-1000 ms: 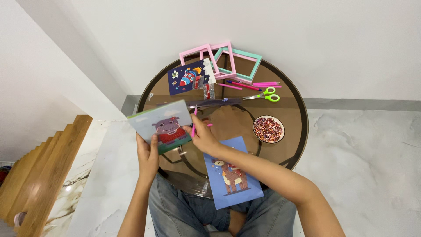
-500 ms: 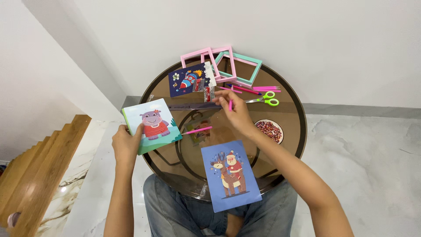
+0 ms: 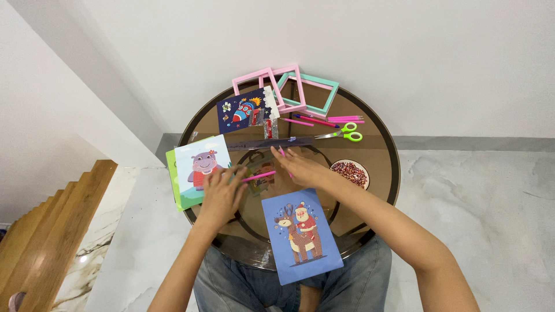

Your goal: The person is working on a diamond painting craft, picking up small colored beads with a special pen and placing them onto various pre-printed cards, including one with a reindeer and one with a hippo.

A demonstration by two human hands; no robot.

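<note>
My left hand [image 3: 222, 195] lies flat on the round brown glass table [image 3: 388, 151], fingers apart, its fingertips by the right edge of a hippo picture card [image 3: 198, 166]. That card rests on a green sheet at the table's left edge. A loose pink pen [image 3: 259, 176] lies between my hands. My right hand [image 3: 299, 169] rests near the table's middle, closed on another pink pen whose end [image 3: 282, 152] pokes out past the fingers. A blue reindeer-and-Santa card [image 3: 300, 236] lies near me, overhanging the front edge.
At the far side lie a dark blue rocket card [image 3: 245, 110], pink and teal square frames [image 3: 300, 86], several pink pens [image 3: 330, 120], green scissors [image 3: 348, 133] and a long ruler [image 3: 272, 143]. A bowl of red beads [image 3: 350, 172] sits right. Wooden stairs [image 3: 52, 231] drop at left.
My left hand has laid the hippo card down at the table's left edge and let it go. My right hand has drawn back from the far side to the middle.
</note>
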